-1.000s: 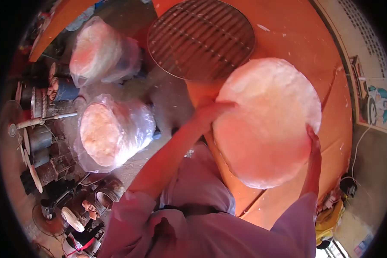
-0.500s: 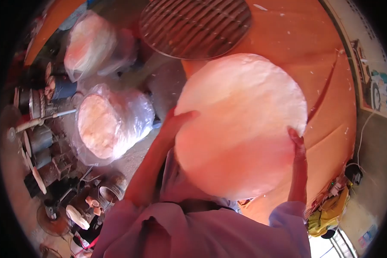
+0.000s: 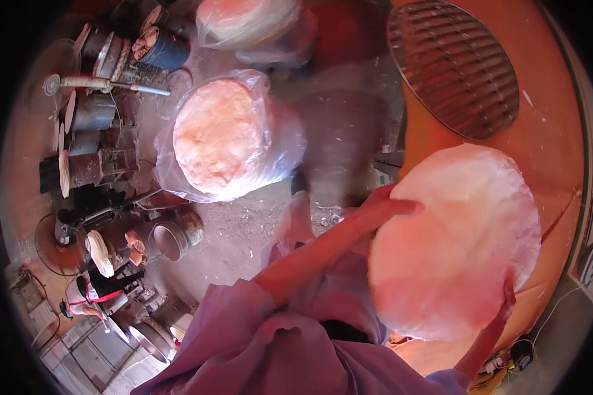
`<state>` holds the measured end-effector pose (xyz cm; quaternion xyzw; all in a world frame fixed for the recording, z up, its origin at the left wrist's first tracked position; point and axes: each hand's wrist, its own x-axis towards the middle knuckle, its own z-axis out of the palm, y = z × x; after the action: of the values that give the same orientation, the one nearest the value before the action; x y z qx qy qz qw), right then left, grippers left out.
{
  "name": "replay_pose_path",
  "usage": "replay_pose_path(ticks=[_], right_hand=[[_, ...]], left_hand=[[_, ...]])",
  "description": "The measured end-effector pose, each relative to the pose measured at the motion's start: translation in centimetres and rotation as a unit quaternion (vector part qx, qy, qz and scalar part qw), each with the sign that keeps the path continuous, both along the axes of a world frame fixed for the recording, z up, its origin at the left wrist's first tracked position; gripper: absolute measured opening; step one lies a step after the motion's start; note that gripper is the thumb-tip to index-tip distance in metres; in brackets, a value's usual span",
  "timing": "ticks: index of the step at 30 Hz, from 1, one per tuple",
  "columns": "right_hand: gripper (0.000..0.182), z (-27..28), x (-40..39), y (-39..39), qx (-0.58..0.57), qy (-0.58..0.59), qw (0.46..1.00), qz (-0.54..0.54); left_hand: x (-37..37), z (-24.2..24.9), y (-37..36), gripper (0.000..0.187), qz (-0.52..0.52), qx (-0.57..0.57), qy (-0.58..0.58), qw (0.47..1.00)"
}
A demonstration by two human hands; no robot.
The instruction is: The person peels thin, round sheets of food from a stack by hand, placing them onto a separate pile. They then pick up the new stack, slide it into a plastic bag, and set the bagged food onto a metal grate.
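A large, pale, round flatbread [image 3: 458, 240] is held up in front of me over the edge of an orange-covered table [image 3: 553, 151]. Gripping its left edge is my left hand [image 3: 392, 205], the thumb lying on the top face and the fingers hidden beneath. My right hand [image 3: 506, 306] holds the lower right edge, thumb on top. Just beyond the bread, a round slatted rack [image 3: 454, 69] lies on the table. To the left stands a stack of similar round breads [image 3: 219, 135] in a clear plastic bag.
Another plastic-bagged stack [image 3: 247, 20] is at the top. Along the left are metal pots [image 3: 92, 108], a blue bucket [image 3: 165, 49] and a pole-like tool [image 3: 105, 83]. Another person [image 3: 89, 293] is at the lower left. A cable [image 3: 553, 316] hangs at the right.
My view has turned left, so the table, rack and bagged stacks appear farther right. The flatbread, still in both hands, has shifted right and down in view and looks more tilted.
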<state>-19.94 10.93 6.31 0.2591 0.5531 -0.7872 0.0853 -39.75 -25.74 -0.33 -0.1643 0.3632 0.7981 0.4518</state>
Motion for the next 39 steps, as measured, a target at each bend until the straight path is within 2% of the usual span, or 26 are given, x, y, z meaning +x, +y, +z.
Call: replay_pose_path(ticks=[4, 7, 8, 9, 10, 11, 12, 13, 14, 16, 18, 20, 22, 23, 26, 29, 31, 32, 35, 38, 39], right_hand=[[0.062, 0.9, -5.0, -4.5, 0.036, 0.045, 0.994, 0.095], [0.055, -2.8, -11.6, -6.7, 0.167, -0.016, 0.982, 0.085], [0.052, -4.2, -14.8, -9.3, 0.187, -0.031, 0.977, 0.102], [0.051, -5.4, -18.7, -13.4, 0.238, -0.041, 0.963, 0.116], [0.050, -6.6, -22.5, -17.4, 0.288, -0.052, 0.947, 0.131], [0.051, -4.1, -25.7, -25.2, 0.192, -0.022, 0.969, 0.155], [0.053, -1.5, -28.9, -33.0, 0.090, -0.002, 0.980, 0.178], [0.053, -1.2, -31.3, -37.3, 0.037, 0.014, 0.972, 0.230], [0.053, -4.0, -33.6, -40.2, 0.004, -0.017, 0.969, 0.245], [0.053, -6.5, -37.2, -46.7, -0.028, -0.029, 0.956, 0.289], [0.056, -9.5, -39.7, -52.3, -0.053, -0.021, 0.948, 0.314], [0.055, -12.6, -41.3, -56.2, -0.019, -0.043, 0.941, 0.334], [0.053, -19.0, -41.6, -59.0, 0.005, -0.016, 0.945, 0.325], [0.052, -21.1, -41.8, -59.7, 0.018, 0.002, 0.947, 0.321], [0.051, -22.3, -42.2, -59.6, 0.022, -0.043, 0.946, 0.321], [0.058, -23.3, -42.7, -59.4, 0.042, -0.078, 0.935, 0.343], [0.052, -23.4, -42.9, -59.5, 0.025, -0.085, 0.933, 0.348], [0.050, -23.5, -43.0, -59.6, 0.015, -0.086, 0.933, 0.349], [0.052, -19.2, -42.0, -59.9, 0.042, 0.056, 0.943, 0.324], [0.056, -16.1, -41.9, -60.7, 0.065, 0.175, 0.936, 0.300], [0.057, -16.3, -42.0, -60.3, 0.073, 0.138, 0.935, 0.319]], left_hand=[[1.0, -0.4, -8.4, 0.052, 0.098, -0.059, -0.012, 0.993], [0.4, 1.1, -17.7, 0.056, 0.188, -0.085, 0.005, 0.978], [0.5, 0.5, -20.6, 0.058, 0.238, -0.102, 0.026, 0.965], [0.4, 0.1, -24.1, 0.057, 0.240, -0.123, 0.009, 0.963], [0.6, -0.7, -27.7, 0.049, 0.261, -0.154, 0.032, 0.952], [0.2, 0.4, -30.7, 0.041, 0.297, -0.196, 0.003, 0.935], [0.7, -1.0, -34.8, 0.041, 0.327, -0.156, -0.009, 0.932], [0.3, 0.2, -37.6, 0.043, 0.362, -0.204, -0.029, 0.909], [0.0, 0.0, -40.5, 0.046, 0.385, -0.168, -0.011, 0.907], [-0.8, -0.7, -45.9, 0.051, 0.411, -0.172, -0.007, 0.895], [-1.3, -2.5, -51.1, 0.050, 0.389, -0.153, 0.017, 0.908], [-2.3, -4.9, -54.8, 0.050, 0.378, -0.139, 0.013, 0.915], [-2.6, -9.0, -58.2, 0.050, 0.368, -0.113, -0.031, 0.922], [-2.8, -11.2, -59.4, 0.050, 0.357, -0.135, -0.029, 0.924], [-2.7, -15.6, -60.3, 0.052, 0.337, -0.164, -0.029, 0.927], [-3.2, -14.5, -59.2, 0.056, 0.339, -0.124, -0.026, 0.932], [-3.2, -13.6, -58.6, 0.059, 0.324, -0.096, -0.032, 0.941], [-3.1, -14.1, -59.0, 0.062, 0.317, -0.116, -0.036, 0.941], [-2.5, -15.5, -60.8, 0.061, 0.309, -0.149, -0.023, 0.939], [-3.1, -11.4, -57.1, 0.058, 0.352, -0.148, -0.045, 0.923], [-3.2, -11.9, -57.2, 0.058, 0.350, -0.144, -0.046, 0.924]])
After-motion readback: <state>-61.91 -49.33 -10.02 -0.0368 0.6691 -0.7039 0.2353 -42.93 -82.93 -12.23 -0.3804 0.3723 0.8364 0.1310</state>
